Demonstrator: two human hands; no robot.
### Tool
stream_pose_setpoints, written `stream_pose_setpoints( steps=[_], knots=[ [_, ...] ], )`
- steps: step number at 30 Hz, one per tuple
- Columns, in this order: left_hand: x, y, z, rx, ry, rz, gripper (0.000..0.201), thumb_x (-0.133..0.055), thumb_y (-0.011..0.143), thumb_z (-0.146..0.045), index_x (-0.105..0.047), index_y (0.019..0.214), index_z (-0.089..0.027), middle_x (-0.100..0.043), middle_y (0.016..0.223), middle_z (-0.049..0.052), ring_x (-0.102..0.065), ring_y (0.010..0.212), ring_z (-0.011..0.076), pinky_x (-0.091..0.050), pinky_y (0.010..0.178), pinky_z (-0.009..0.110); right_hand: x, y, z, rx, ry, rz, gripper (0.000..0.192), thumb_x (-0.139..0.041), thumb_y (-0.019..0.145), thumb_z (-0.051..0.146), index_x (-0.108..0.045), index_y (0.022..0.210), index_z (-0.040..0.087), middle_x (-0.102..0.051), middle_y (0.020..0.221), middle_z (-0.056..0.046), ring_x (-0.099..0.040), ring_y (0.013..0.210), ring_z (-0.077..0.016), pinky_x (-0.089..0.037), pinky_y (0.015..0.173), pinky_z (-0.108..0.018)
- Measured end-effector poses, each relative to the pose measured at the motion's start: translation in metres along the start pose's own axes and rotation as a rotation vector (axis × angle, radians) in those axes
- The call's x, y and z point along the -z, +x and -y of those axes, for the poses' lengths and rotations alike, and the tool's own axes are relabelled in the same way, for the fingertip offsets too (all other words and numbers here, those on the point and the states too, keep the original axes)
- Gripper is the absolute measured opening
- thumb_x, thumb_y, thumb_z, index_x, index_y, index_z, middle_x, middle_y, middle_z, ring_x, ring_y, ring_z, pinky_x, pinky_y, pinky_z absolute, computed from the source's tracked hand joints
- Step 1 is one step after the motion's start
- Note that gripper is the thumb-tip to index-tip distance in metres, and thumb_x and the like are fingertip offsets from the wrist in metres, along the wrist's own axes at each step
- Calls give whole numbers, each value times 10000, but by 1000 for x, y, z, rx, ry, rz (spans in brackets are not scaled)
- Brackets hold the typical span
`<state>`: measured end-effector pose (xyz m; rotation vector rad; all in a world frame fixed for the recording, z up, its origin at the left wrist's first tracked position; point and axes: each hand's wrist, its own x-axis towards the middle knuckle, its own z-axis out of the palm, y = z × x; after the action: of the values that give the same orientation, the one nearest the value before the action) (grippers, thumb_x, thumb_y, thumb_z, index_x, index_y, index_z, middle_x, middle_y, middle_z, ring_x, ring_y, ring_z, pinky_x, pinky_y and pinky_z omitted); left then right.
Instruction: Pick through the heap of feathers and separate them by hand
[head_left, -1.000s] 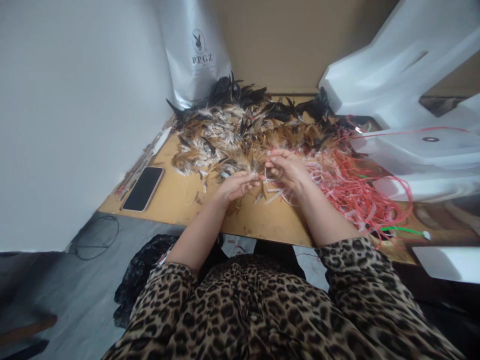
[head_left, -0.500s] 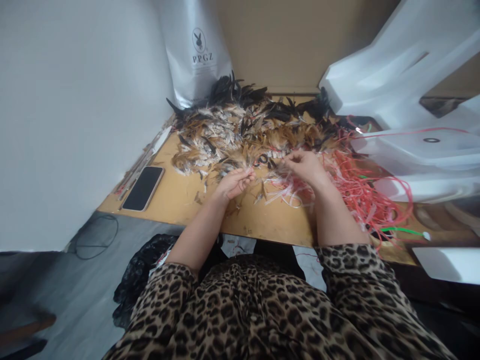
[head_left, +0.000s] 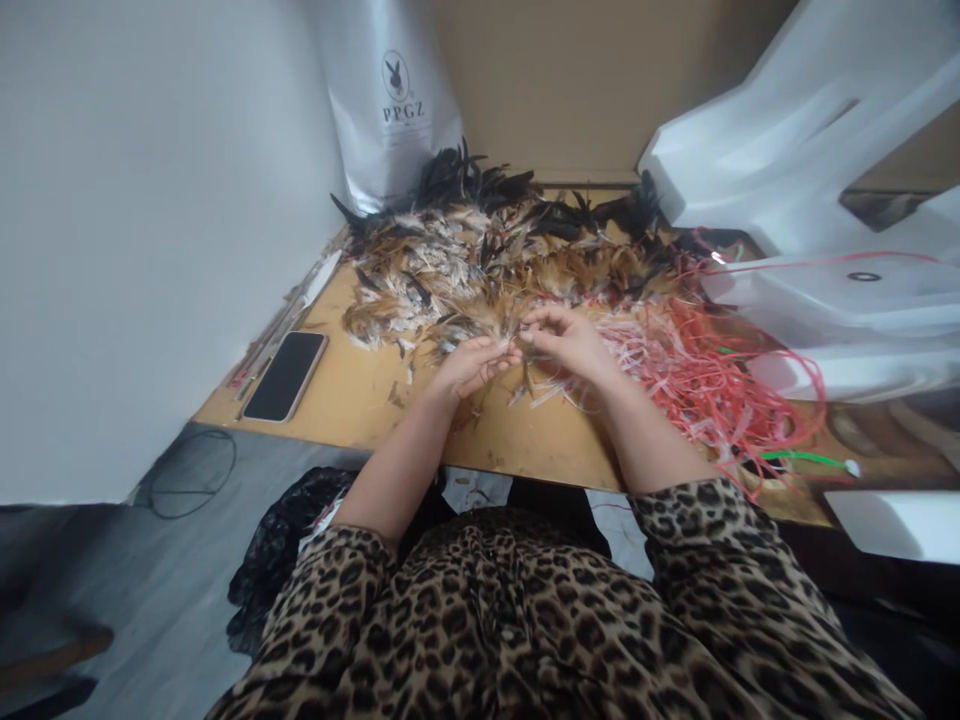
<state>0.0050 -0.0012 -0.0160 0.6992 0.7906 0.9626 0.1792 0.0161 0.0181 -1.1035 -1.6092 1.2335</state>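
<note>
both hands (head_left: 472,366) (head_left: 566,343) pinch what seems a small feather bunch (head_left: 517,350); the far feather heap (head_left: 487,260) and red strips (head_left: 697,370) remain loose.

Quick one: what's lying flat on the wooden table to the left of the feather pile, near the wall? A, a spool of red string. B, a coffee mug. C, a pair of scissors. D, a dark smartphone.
D: a dark smartphone lies face up on the wooden table, left of the feather pile and close to the wall; the red strings lie on the opposite side.
</note>
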Motion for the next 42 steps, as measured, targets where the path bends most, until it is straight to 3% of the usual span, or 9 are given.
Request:
stream_pose_setpoints(
  steps=[3, 11, 13, 17, 24, 29, 33, 36, 42],
  knots=[
    [-1, 0, 0, 6, 12, -2, 84, -581, 782, -109, -651, 773, -65, -683, 759, 83, -641, 639, 68, -482, 591, 120, -2, 0, 0, -97, 22, -55, 378, -709, 594, 481, -624, 750, 147, -639, 701, -27, -542, 607, -112, -436, 598, -250],
    [3, 3, 3, 0, 7, 65, 116, -551, 799, -105, -657, 804, -58, -689, 791, 94, -650, 666, 81, -486, 581, 115, -14, 3, -8, -199, 279, 36, 355, -768, 524, 437, -615, 679, 156, -634, 620, -1, -542, 543, -90, -419, 551, -222],
    [4, 3, 2, 2, -39, 35, 114, -541, 800, -89, -651, 805, -58, -689, 803, 95, -653, 670, 84, -482, 559, 106, -14, 2, -8, -221, 341, 27, 357, -774, 517, 430, -605, 681, 161, -623, 602, 4, -528, 514, -86, -397, 506, -213],
    [4, 1, -5, -34, -197, -69, 128, -499, 818, -67, -626, 826, -80, -686, 894, 90, -641, 659, 55, -473, 532, 78, -9, 1, -7, -220, 296, -62, 358, -766, 529, 438, -611, 689, 157, -521, 472, 47, -395, 398, -50, -295, 418, -196],
    [2, -5, -13, -51, -253, -11, 153, -452, 847, -82, -595, 792, -88, -661, 1025, 102, -581, 567, -3, -441, 483, 43, -9, 0, -5, -104, 136, -140, 339, -744, 547, 444, -619, 653, 148, -569, 542, 23, -448, 472, -67, -352, 486, -218],
    [0, -3, -9, -21, -152, -60, 127, -488, 825, -74, -610, 791, -91, -679, 912, 76, -600, 580, 14, -442, 486, 51, -14, 1, -5, -54, 82, -139, 310, -715, 590, 447, -623, 650, 158, -621, 592, 1, -512, 515, -90, -398, 530, -228],
    [0, 0, -3, 3, -99, 5, 121, -509, 817, -87, -624, 782, -76, -676, 801, 75, -627, 611, 49, -455, 494, 72, -17, 2, -8, -38, 114, -128, 311, -715, 589, 451, -620, 658, 163, -654, 642, -18, -570, 582, -117, -445, 596, -253],
    [2, 1, -1, -1, -115, 43, 122, -513, 812, -76, -628, 770, -71, -665, 742, 58, -621, 599, 44, -469, 518, 79, -17, 3, -10, -45, 132, -148, 304, -730, 573, 435, -618, 648, 162, -634, 618, 0, -535, 541, -97, -426, 561, -239],
    [2, 1, -2, -18, -100, -14, 82, -554, 792, -85, -626, 754, -73, -638, 668, 29, -595, 558, 26, -464, 528, 81, -14, 3, -6, -112, 237, -167, 301, -755, 545, 410, -612, 637, 161, -509, 469, 57, -385, 405, -40, -289, 407, -183]
  ],
)
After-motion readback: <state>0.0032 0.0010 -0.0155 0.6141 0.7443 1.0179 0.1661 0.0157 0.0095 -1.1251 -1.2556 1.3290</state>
